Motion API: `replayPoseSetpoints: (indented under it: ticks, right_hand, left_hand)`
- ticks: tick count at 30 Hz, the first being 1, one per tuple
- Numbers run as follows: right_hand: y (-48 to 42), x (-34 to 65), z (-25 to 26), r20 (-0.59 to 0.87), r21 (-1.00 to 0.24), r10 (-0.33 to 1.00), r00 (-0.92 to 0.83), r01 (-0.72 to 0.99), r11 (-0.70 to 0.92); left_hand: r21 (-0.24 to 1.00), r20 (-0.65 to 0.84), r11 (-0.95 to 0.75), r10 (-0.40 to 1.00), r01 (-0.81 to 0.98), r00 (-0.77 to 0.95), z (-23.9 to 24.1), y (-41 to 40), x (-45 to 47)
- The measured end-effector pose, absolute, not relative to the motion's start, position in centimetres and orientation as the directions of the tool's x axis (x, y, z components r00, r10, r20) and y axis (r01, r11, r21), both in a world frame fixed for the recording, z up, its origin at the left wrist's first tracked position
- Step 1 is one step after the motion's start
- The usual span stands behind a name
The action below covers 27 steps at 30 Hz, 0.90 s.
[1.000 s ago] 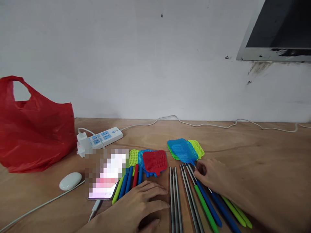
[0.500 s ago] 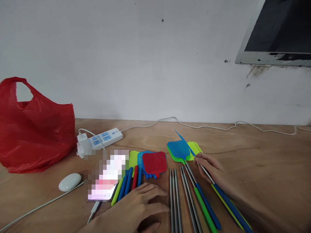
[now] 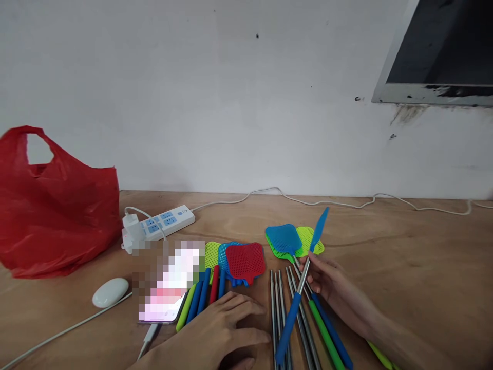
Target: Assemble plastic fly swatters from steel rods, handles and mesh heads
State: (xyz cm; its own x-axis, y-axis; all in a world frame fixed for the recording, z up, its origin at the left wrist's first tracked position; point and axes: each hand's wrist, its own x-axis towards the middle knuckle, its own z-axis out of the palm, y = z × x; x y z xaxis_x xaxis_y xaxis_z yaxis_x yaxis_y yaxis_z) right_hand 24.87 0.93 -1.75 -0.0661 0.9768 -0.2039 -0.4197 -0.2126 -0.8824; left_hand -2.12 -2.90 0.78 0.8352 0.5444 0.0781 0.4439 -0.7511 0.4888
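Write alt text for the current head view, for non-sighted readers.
A person's right hand holds a blue swatter, turned edge-on, by its silver metal shaft above a brown wooden table; the open left hand is beside grey metal rods.

Phone point(image 3: 169, 295) screen is pixelated, unreadable. Left hand point(image 3: 227, 324) covers lower ends of coloured handles point(image 3: 214, 282); its thumb is cut by the frame bottom. Steel rods point(image 3: 273, 303) run out of frame past the desk's point(image 3: 423, 257) unseen near edge. Right forearm point(image 3: 362, 313) hides most of a yellow-green handle point(image 3: 381, 354). Red bag point(image 3: 61, 221), cropped left, blocks part of the desk's back edge. Dark panel point(image 3: 447, 46) is cropped top right.
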Motion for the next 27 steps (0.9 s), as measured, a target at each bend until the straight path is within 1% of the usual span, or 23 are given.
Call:
replayPoseSetpoints:
  ticks: [7, 13, 17, 19, 22, 24, 27]
  right_hand:
    - [0.8, 24.8, -1.4, -0.195, -0.859, 0.980, -0.037, -0.476, -0.189]
    - [0.4, 24.3, -1.0, -0.233, -0.827, 0.968, -0.094, -0.504, -0.248]
    - [0.0, 24.0, -0.9, -0.221, -0.792, 0.957, -0.187, -0.538, -0.288]
    - [-0.3, 23.9, -1.0, -0.213, -0.776, 0.950, -0.230, -0.551, -0.307]
    - [-0.6, 23.9, -1.1, -0.196, -0.760, 0.935, -0.296, -0.557, -0.335]
    - [-0.8, 23.8, -1.2, -0.167, -0.769, 0.927, -0.337, -0.543, -0.336]
    - [-0.9, 23.9, -1.4, -0.125, -0.784, 0.919, -0.374, -0.530, -0.323]
  left_hand:
    - [0.505, 0.078, -0.738, 0.556, 0.448, 0.828, 1.0, -2.8, -1.9]
    - [0.517, 0.143, -0.737, 0.575, 0.435, 0.805, 0.6, -2.6, -2.0]
    - [0.550, 0.164, -0.704, 0.619, 0.450, 0.768, 0.1, -2.7, -2.1]
    - [0.583, 0.144, -0.664, 0.651, 0.467, 0.746, -0.2, -2.8, -2.0]
    - [0.627, 0.065, -0.579, 0.705, 0.521, 0.706, -0.7, -2.9, -1.9]
    - [0.631, 0.015, -0.540, 0.726, 0.557, 0.687, -0.9, -2.9, -1.9]
    - [0.612, -0.001, -0.538, 0.733, 0.580, 0.680, -0.9, -3.0, -1.9]
